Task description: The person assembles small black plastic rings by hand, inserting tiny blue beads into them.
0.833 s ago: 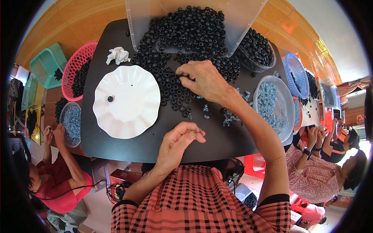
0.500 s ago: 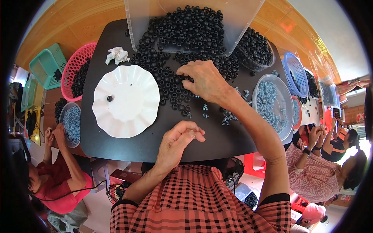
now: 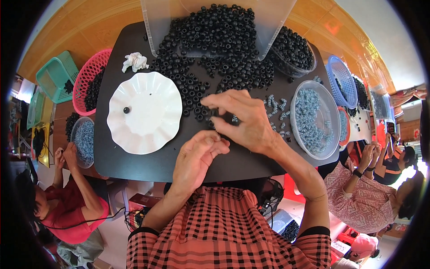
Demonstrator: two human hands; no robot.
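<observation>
Loose black beads [image 3: 246, 74] spread over the counter [image 3: 134, 167] at twelve o'clock, before a clear box [image 3: 160, 20] heaped with more, and the right hand [image 3: 247, 121] hovers at their near edge, thumb and fingers of its grip parted. Just beside it, toward six o'clock, the left hand [image 3: 195, 154] is half curled; whether its grip holds anything cannot be told. A white plate [image 3: 145, 114] lies at nine o'clock, a tub [image 3: 325, 105] of blue coils [image 3: 309, 116] at three

I have room along the near edge of the tabletop [image 3: 139, 167], from its near left corner to my left hand [image 3: 197, 154] — but beads [image 3: 244, 74] and the bin [image 3: 154, 27] block the far edge, the plate [image 3: 145, 112] the left, the tub [image 3: 330, 133] the right.
</observation>
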